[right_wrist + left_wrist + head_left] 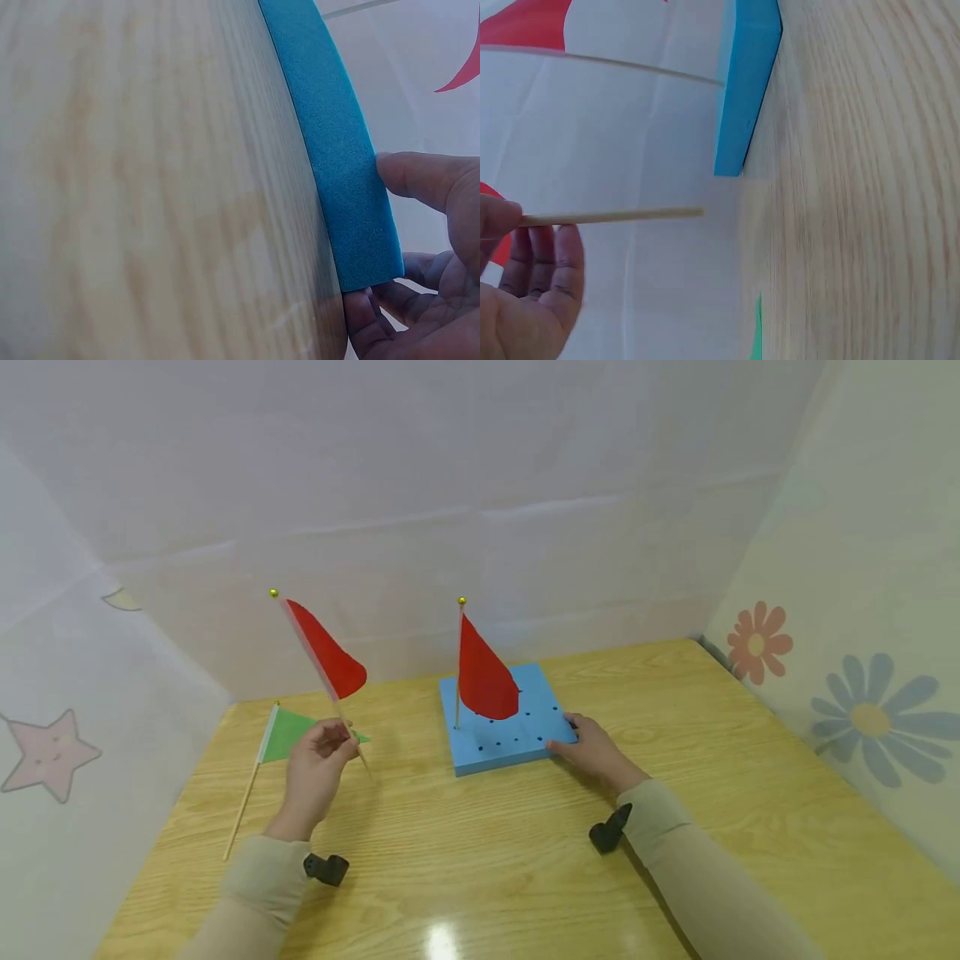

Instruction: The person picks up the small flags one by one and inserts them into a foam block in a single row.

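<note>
While the right hand [596, 753] grips the near right corner of the blue foam block [538, 692], the left hand [315, 777] pinches the wooden stick [630, 216] of a tilted red flag [327, 653]. Its lower tip hangs above the counter [450, 843], left of the block and apart from it. An upright red flag [487, 677] stands in the block near its left edge (a green pennant [288, 735] lies on the counter, partly hidden by the left hand). Bringing over another flag for planting appears to be the step in hand; next seems to call for carrying it rightward, straightening it and lining its tip up with one of the dark holes [481, 748], the block held steady.
</note>
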`<state>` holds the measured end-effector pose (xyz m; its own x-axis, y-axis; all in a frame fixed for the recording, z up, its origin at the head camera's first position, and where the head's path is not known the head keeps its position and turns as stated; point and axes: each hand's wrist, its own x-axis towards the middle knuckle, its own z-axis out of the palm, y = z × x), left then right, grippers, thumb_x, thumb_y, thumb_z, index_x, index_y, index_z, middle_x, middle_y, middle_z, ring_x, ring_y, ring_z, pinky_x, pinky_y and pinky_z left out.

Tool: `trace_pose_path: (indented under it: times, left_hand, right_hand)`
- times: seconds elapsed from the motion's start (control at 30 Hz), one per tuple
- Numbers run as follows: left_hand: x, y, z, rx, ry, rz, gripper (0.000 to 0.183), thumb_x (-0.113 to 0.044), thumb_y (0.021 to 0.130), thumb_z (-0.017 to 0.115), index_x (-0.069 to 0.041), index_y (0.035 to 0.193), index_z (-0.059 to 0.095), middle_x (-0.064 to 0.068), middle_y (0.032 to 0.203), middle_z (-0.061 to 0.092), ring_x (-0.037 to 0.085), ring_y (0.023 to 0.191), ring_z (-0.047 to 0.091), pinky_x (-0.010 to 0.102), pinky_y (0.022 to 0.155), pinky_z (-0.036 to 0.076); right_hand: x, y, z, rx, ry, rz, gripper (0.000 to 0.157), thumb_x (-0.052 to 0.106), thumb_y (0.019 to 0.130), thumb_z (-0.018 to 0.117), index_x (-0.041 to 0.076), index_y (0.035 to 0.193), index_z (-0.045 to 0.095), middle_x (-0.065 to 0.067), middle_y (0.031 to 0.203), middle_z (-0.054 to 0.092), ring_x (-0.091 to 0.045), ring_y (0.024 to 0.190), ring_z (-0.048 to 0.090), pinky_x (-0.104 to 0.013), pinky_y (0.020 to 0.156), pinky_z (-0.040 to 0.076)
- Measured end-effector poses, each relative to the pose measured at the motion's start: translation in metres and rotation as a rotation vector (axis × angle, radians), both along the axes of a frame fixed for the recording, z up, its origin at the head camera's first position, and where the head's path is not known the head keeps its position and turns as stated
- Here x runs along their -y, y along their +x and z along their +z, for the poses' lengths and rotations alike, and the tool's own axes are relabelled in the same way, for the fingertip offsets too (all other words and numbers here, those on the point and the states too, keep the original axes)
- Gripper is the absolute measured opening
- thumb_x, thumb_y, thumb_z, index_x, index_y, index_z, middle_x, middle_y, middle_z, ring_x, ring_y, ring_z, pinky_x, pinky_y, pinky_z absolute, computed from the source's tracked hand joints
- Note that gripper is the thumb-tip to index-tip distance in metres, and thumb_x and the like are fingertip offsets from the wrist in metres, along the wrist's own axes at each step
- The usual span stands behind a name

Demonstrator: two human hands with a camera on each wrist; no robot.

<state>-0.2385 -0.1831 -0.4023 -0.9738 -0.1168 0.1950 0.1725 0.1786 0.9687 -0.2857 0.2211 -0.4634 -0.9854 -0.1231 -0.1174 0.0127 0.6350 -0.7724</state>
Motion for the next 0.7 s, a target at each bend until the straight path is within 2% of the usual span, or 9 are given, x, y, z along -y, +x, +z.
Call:
trace_pose_path:
  times: [0.13, 0.23, 0.3, 0.43, 0.57, 0.7]
  left_hand:
    - [-0.007, 0.002, -0.003, -0.110, 0.079, -0.016, 0.017, 0.013, 0.097, 0.062, 0.005, 0.113, 0.061, -0.007, 0.095, 0.070, 0.013, 0.093, 0.069, 0.023, 0.080, 0.058]
    - [-0.011, 0.003, -0.003, -0.171, 0.105, -0.029, 0.020, 0.015, 0.097, 0.061, 0.001, 0.112, 0.061, -0.008, 0.094, 0.071, 0.012, 0.091, 0.070, 0.023, 0.080, 0.059]
    - [-0.013, 0.004, -0.002, -0.197, 0.112, -0.034, 0.019, 0.015, 0.096, 0.061, 0.004, 0.112, 0.062, -0.007, 0.094, 0.071, 0.011, 0.090, 0.070, 0.023, 0.079, 0.059]
    - [-0.018, 0.009, -0.003, -0.184, 0.122, -0.055, 0.020, 0.014, 0.096, 0.062, 0.007, 0.115, 0.062, -0.006, 0.095, 0.071, 0.008, 0.090, 0.070, 0.022, 0.079, 0.059]
    - [-0.027, 0.019, -0.004, -0.155, 0.111, -0.140, 0.026, 0.016, 0.096, 0.062, 0.007, 0.120, 0.059, -0.004, 0.098, 0.068, 0.008, 0.092, 0.068, 0.024, 0.082, 0.058]
    - [-0.039, 0.026, 0.002, -0.192, 0.065, -0.212, 0.027, 0.014, 0.096, 0.062, 0.013, 0.122, 0.058, -0.003, 0.101, 0.067, 0.010, 0.095, 0.066, 0.025, 0.085, 0.058]
  right_hand:
    - [0.000, 0.000, 0.002, -0.002, -0.009, 0.001, 0.076, 0.021, 0.103, 0.066, -0.016, 0.154, 0.026, -0.037, 0.157, 0.030, -0.051, 0.144, 0.034, -0.058, 0.116, 0.032]
    - [0.001, 0.001, 0.003, 0.001, -0.015, -0.001, 0.076, 0.021, 0.102, 0.066, -0.016, 0.154, 0.025, -0.037, 0.157, 0.029, -0.051, 0.144, 0.034, -0.058, 0.116, 0.032]
    - [0.002, 0.001, 0.004, 0.001, -0.014, -0.003, 0.076, 0.021, 0.102, 0.066, -0.016, 0.155, 0.025, -0.037, 0.158, 0.029, -0.051, 0.144, 0.034, -0.057, 0.116, 0.033]
    - [0.003, 0.002, 0.005, 0.003, -0.016, -0.004, 0.076, 0.021, 0.102, 0.066, -0.016, 0.155, 0.025, -0.037, 0.158, 0.029, -0.051, 0.144, 0.034, -0.057, 0.116, 0.032]
    - [0.005, 0.002, 0.003, 0.003, -0.010, 0.002, 0.076, 0.021, 0.103, 0.066, -0.017, 0.155, 0.025, -0.037, 0.158, 0.029, -0.050, 0.145, 0.032, -0.057, 0.117, 0.031]
    - [0.008, 0.001, 0.003, -0.014, 0.006, 0.007, 0.075, 0.021, 0.102, 0.066, -0.017, 0.154, 0.026, -0.037, 0.158, 0.029, -0.051, 0.144, 0.033, -0.057, 0.117, 0.031]
